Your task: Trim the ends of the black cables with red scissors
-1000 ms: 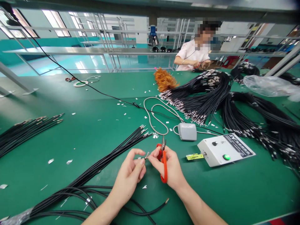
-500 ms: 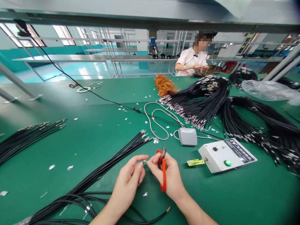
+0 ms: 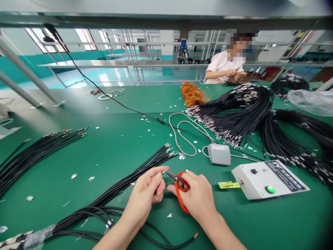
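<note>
Green table (image 3: 125, 146) filling the view, littered with tiny silver offcuts. Far right, a great heap of black cables (image 3: 262, 118) with metal tips fanned toward the middle; a smaller bundle (image 3: 39, 152) lying at far left, another bundle (image 3: 122, 184) running diagonally up from the lower left to just beside the hands. White box (image 3: 270, 178) at right, with a black label on top, writing too blurred to read, a black knob and a lit green button; yellow tag (image 3: 229, 185) sticking out at its left end. Grey pedal (image 3: 219, 154) just behind, grey cord looping away from it. Orange duster (image 3: 192, 94) farther back, and a person in a white top at the table's far side. Down front, both forearms coming in from the bottom edge. Left hand (image 3: 145, 196) curled, thumb and forefinger pinched on a wire end (image 3: 164, 171), other fingers folded under. Right hand (image 3: 199, 198) wrapped closed round orange snips (image 3: 179, 187), blades pointing left, tips right at that wire end, whether touching not clear. Loose cable end (image 3: 194, 236) lying on the table below the wrists.
</note>
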A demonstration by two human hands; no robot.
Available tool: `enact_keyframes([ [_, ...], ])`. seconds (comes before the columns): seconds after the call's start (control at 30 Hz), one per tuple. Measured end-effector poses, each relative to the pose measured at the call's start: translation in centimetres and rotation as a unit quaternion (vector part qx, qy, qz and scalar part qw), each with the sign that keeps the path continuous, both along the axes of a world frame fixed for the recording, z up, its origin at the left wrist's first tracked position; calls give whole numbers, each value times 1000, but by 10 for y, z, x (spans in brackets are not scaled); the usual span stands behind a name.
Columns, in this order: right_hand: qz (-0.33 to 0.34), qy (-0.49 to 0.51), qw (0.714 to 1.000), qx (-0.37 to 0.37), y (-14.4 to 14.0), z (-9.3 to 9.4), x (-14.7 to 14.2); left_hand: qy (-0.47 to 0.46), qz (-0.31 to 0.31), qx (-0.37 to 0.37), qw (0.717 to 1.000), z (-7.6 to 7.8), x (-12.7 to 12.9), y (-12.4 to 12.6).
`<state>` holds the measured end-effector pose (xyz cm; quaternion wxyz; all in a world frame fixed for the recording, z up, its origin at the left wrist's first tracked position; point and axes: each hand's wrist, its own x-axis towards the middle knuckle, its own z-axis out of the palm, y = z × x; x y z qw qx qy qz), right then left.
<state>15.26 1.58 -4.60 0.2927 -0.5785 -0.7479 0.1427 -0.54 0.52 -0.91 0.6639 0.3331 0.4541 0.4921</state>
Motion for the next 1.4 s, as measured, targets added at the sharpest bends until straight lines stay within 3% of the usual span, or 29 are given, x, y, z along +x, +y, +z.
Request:
enact_keyframes([
  [0.6, -1, -56, 995, 86, -2, 0, 1, 29, -19, -1, 999, -4, 3, -2],
  [1.1, 2, -56, 995, 88, -4, 0, 1, 3, -22, -13, 1000, -2, 1, -4],
  [1.2, -1, -14, 999, 39, -3, -1, 0, 1, -19, -10, 1000, -2, -1, -1],
  [1.27, -10, 70, 996, -54, 0, -1, 0, 1, -16, -8, 1000, -4, -1, 1],
  [1.33, -12, 227, 955, -192, 6, 1, 1, 16, -14, -2, 1000, -6, -1, 1],
  [1.37, -10, 328, 908, -262, 10, 2, 2, 36, -22, 7, 999, -8, 0, 0],
  [1.4, -6, 432, 841, -327, 14, 4, 4, 67, -38, 19, 997, -10, 1, -2],
])
